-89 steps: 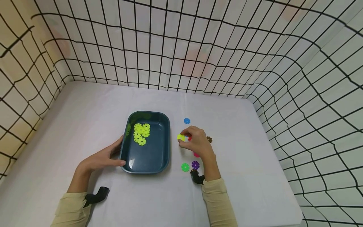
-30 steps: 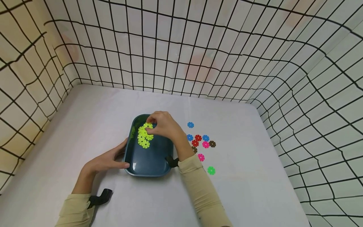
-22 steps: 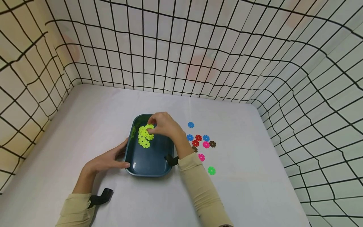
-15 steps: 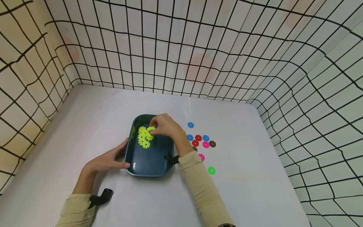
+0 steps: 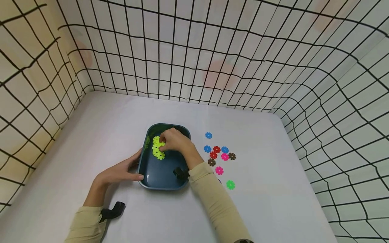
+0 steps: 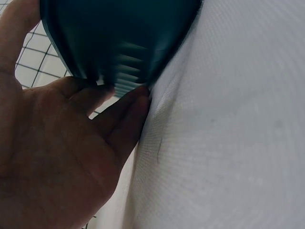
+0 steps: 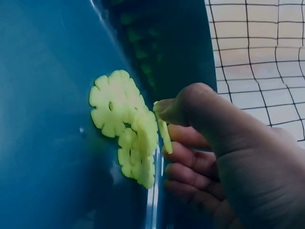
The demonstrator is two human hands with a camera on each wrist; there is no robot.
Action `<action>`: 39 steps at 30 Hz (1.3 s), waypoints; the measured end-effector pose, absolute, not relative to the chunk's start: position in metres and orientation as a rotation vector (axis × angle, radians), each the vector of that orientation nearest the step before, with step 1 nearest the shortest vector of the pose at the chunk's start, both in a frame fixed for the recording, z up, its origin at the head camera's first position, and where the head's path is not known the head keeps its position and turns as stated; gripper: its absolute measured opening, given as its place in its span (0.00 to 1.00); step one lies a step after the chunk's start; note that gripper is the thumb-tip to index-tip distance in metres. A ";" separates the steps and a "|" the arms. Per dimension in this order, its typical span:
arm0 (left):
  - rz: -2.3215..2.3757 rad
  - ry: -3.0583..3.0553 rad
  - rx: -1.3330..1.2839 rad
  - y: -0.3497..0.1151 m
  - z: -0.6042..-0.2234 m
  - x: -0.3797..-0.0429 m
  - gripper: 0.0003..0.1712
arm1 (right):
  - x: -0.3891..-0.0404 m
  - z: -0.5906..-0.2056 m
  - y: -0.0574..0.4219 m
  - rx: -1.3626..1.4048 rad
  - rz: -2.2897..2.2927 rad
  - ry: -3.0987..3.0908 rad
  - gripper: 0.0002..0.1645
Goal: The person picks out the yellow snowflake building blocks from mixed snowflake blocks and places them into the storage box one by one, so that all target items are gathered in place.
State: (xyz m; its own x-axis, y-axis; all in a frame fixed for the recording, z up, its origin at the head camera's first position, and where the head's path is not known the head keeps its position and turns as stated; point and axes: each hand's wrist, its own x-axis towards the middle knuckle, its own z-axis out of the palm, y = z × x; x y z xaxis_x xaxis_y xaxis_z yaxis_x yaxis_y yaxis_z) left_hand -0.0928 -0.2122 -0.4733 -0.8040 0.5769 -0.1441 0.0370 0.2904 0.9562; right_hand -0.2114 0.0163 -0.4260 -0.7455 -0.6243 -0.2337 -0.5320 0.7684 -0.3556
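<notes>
A dark blue-green tray stands on the white table, with several yellow flower-shaped plastic discs overlapping in its far left part. My left hand holds the tray's left side, its thumb at the rim; in the left wrist view the fingers lie against the outer wall. Over the tray's far half is my right hand. The right wrist view shows its thumb and fingertips pinching a yellow flower disc, tilted on edge beside the other yellow discs. The right hand partly covers the pile in the head view.
Right of the tray lie blue, red, brown, pink and green flower discs. A purple disc is mostly hidden by the right sleeve. Black wire mesh surrounds the table's back and sides.
My right hand came from the table right of the tray into it with yellow. Since then it has shifted slightly nearer over the pile. The left hand stays at the tray.
</notes>
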 end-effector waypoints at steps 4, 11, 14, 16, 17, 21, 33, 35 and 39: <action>1.515 2.104 0.562 -0.209 -0.471 -0.094 0.60 | -0.209 -0.429 0.019 -0.874 -0.365 2.630 0.21; 1.488 2.128 0.573 -0.209 -0.469 -0.096 0.61 | -0.208 -0.428 0.020 -0.855 -0.333 2.604 0.18; 1.492 2.128 0.573 -0.210 -0.469 -0.096 0.61 | -0.208 -0.427 0.019 -0.853 -0.325 2.604 0.17; 1.501 2.123 0.572 -0.210 -0.470 -0.095 0.61 | -0.208 -0.427 0.018 -0.851 -0.319 2.604 0.17; 1.505 2.120 0.566 -0.210 -0.470 -0.095 0.61 | -0.208 -0.427 0.018 -0.849 -0.318 2.604 0.17; 1.522 2.101 0.552 -0.210 -0.470 -0.093 0.61 | -0.207 -0.426 0.017 -0.845 -0.317 2.603 0.17; 1.484 2.140 0.570 -0.207 -0.473 -0.092 0.61 | -0.200 -0.405 0.024 -0.858 -0.355 2.651 0.23; 1.484 2.142 0.552 -0.207 -0.473 -0.092 0.61 | -0.198 -0.397 0.026 -0.853 -0.398 2.655 0.24; 1.486 2.150 0.524 -0.208 -0.472 -0.091 0.61 | -0.194 -0.380 0.034 -0.827 -0.488 2.673 0.25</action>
State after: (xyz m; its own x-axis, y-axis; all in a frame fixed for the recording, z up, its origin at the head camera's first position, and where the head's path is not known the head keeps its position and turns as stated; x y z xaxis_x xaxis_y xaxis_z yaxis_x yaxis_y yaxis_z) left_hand -0.0908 -0.2080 -0.4717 -0.8156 0.5552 -0.1629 0.0438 0.3399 0.9394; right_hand -0.1936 0.0339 -0.3796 -0.7893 -0.5867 -0.1812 -0.4849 0.7765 -0.4023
